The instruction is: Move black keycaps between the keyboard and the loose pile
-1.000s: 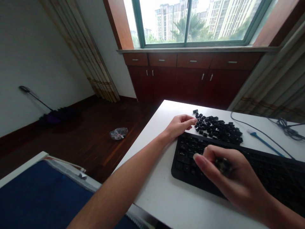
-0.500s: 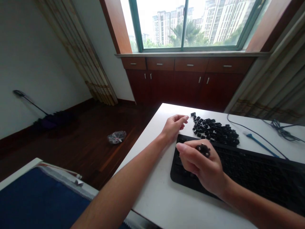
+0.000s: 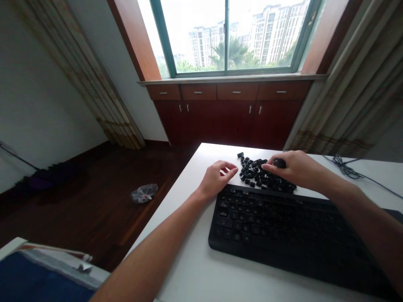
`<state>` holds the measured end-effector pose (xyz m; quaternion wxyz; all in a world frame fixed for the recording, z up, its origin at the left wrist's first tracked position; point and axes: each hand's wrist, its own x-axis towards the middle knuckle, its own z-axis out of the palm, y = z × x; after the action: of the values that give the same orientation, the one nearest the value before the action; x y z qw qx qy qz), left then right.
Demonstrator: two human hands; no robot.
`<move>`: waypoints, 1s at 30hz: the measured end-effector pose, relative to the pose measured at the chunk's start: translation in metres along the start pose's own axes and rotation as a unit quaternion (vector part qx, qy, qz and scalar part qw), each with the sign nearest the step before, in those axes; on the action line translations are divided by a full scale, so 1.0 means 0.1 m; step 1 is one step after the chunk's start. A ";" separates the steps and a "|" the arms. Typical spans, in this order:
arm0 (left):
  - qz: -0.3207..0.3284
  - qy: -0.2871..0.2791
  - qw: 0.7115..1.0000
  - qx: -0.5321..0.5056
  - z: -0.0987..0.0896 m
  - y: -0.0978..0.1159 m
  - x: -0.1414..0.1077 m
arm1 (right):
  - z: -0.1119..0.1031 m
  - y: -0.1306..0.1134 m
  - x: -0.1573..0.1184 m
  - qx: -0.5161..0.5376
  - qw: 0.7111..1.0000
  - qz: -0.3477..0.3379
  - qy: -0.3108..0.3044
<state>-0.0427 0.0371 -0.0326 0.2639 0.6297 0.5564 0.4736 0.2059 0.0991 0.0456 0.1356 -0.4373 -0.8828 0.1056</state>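
Note:
A black keyboard [image 3: 239, 247] lies on the white table with dark key positions along its left part. Just behind it spreads a pile of loose black keycaps [image 3: 248, 170]. My left hand [image 3: 217, 176] rests on the table left of the pile, thumb and fingertips pinched together; whether anything sits between them is hidden. Over the right side of the pile is my right hand [image 3: 297, 165], its fingers closed around a dark round-ended tool [image 3: 278, 162]. The tool's other end cannot be made out. My right forearm crosses above the keyboard and covers part of it.
A coiled black cable [image 3: 344, 167] lies at the table's back right. On the floor to the left is a clear plastic bag [image 3: 145, 193]. Wooden cabinets [image 3: 204, 121] stand under the window, and a blue cloth item [image 3: 34, 277] is at the lower left.
My right hand has moved from above the keyboard's left end back to the keycap pile, still holding the dark tool. The left hand stays pinched beside the pile. The view has shifted right.

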 end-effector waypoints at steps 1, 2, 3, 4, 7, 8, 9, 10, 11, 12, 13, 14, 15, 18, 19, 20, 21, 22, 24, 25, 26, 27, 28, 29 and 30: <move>0.001 -0.011 1.000 0.010 0.00 0.00 0.00 | 0.04 0.06 0.01 -0.002 1.000 -0.005 -0.012; 0.000 -0.022 1.000 0.020 0.00 0.00 0.00 | 0.09 0.09 0.02 -0.001 1.000 -0.014 -0.022; -0.004 -0.033 0.999 0.029 0.00 0.00 0.01 | 0.13 0.11 0.03 0.001 0.999 -0.025 -0.030; -0.008 -0.042 0.998 0.039 0.01 0.00 0.01 | 0.18 0.11 0.04 0.003 0.999 -0.034 -0.036; -0.029 -0.061 0.995 0.073 0.04 -0.01 0.04 | 0.31 0.05 0.07 0.003 0.998 -0.060 -0.031; -0.036 -0.067 0.994 0.082 0.05 -0.01 0.05 | 0.35 0.02 0.08 0.001 0.997 -0.068 -0.025; -0.042 -0.072 0.992 0.091 0.07 -0.01 0.06 | 0.39 -0.02 0.09 -0.001 0.997 -0.075 -0.019; -0.046 -0.076 0.991 0.097 0.08 -0.01 0.07 | 0.42 -0.05 0.09 -0.003 0.997 -0.079 -0.013; -0.049 -0.080 0.990 0.102 0.09 -0.01 0.08 | 0.45 -0.07 0.10 -0.006 0.997 -0.081 -0.009; -0.051 -0.083 0.990 0.106 0.10 0.00 0.08 | 0.48 -0.09 0.10 -0.008 0.997 -0.081 -0.005; -0.052 -0.085 0.989 0.108 0.11 0.00 0.08 | 0.50 -0.11 0.09 -0.011 0.997 -0.080 -0.002; -0.052 -0.086 0.989 0.109 0.11 0.01 0.08 | 0.52 -0.12 0.09 -0.012 0.997 -0.079 0.001; -0.051 -0.087 0.989 0.109 0.10 0.02 0.08 | 0.53 -0.12 0.09 -0.013 0.997 -0.077 0.004; -0.043 -0.087 0.990 0.100 0.09 0.03 0.06 | 0.55 -0.12 0.07 -0.005 0.997 -0.073 0.013; -0.039 -0.085 0.991 0.095 0.08 0.03 0.05 | 0.54 -0.12 0.07 0.000 0.997 -0.072 0.016; -0.036 -0.082 0.992 0.089 0.07 0.02 0.05 | 0.53 -0.12 0.07 0.008 0.997 -0.071 0.020; -0.034 -0.079 0.993 0.082 0.07 0.02 0.04 | 0.52 -0.11 0.06 0.017 0.997 -0.069 0.025; -0.031 -0.076 0.994 0.073 0.06 0.01 0.03 | 0.50 -0.10 0.06 0.027 0.997 -0.065 0.030; -0.026 -0.070 0.996 0.057 0.06 0.00 0.03 | 0.46 -0.10 0.06 0.053 0.996 -0.052 0.044; -0.022 -0.069 0.996 0.047 0.06 0.00 0.02 | 0.43 -0.10 0.05 0.067 0.995 -0.045 0.051; -0.018 -0.069 0.997 0.029 0.06 0.00 0.02 | 0.41 -0.10 0.05 0.083 0.994 -0.039 0.057; -0.016 -0.070 0.997 0.004 0.06 0.01 0.02 | 0.38 -0.11 0.04 0.100 0.993 -0.036 0.061; -0.017 -0.072 0.997 -0.027 0.06 0.02 0.01 | 0.36 -0.11 0.04 0.116 0.991 -0.035 0.063; -0.022 -0.075 0.995 -0.062 0.07 0.04 0.01 | 0.34 -0.12 0.03 0.133 0.988 -0.037 0.064; -0.030 -0.078 0.992 -0.096 0.07 0.06 0.00 | 0.33 -0.13 0.03 0.149 0.986 -0.039 0.063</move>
<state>-0.0341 0.0373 -0.0300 0.3798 0.6196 0.5048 0.4658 0.1840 0.0915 0.0192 0.2584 -0.3828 -0.8633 0.2034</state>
